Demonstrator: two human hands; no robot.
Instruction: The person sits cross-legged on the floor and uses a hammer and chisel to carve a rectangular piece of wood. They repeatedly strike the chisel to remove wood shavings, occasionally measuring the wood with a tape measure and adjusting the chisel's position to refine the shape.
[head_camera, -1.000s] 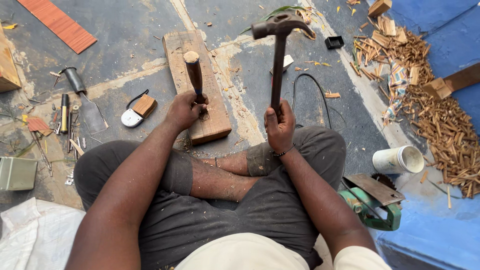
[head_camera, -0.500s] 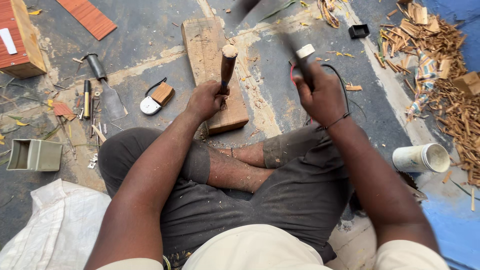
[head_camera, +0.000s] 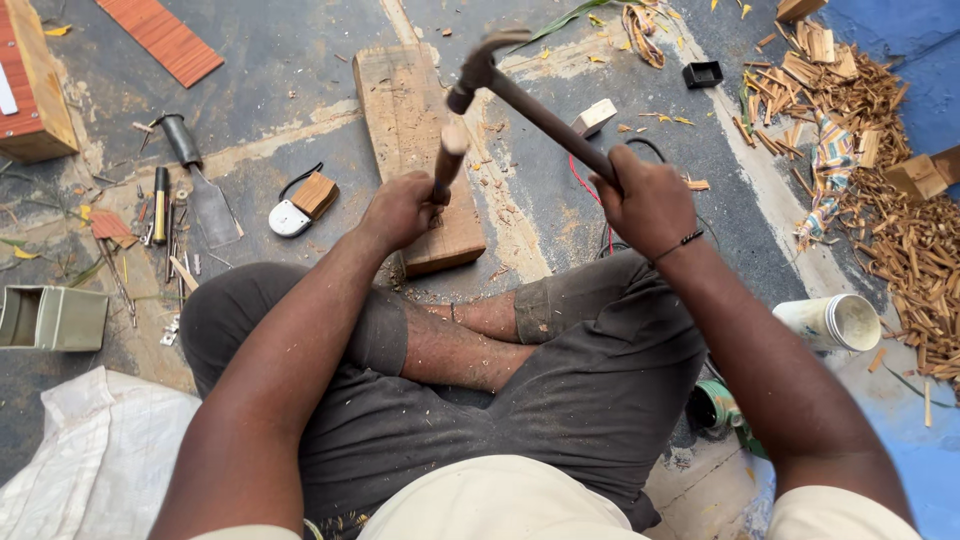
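Observation:
I sit cross-legged on the floor. My left hand (head_camera: 400, 208) grips a wooden-handled chisel (head_camera: 447, 158) standing upright on a thick wooden plank (head_camera: 400, 110) in front of my legs. My right hand (head_camera: 648, 205) holds the handle of a claw hammer (head_camera: 490, 65). The hammer head is blurred and hangs just above the top of the chisel handle.
Hand tools lie at the left, among them a scraper (head_camera: 200, 190) and a small green metal box (head_camera: 50, 318). A small wood block with a white piece (head_camera: 303, 203) is near my left knee. Wood chips (head_camera: 900, 200) pile at the right beside a white cup (head_camera: 830, 322).
The hammer was raised upright, then swung through a blur. Now its head is down over the chisel top. My left hand has kept the chisel on the plank.

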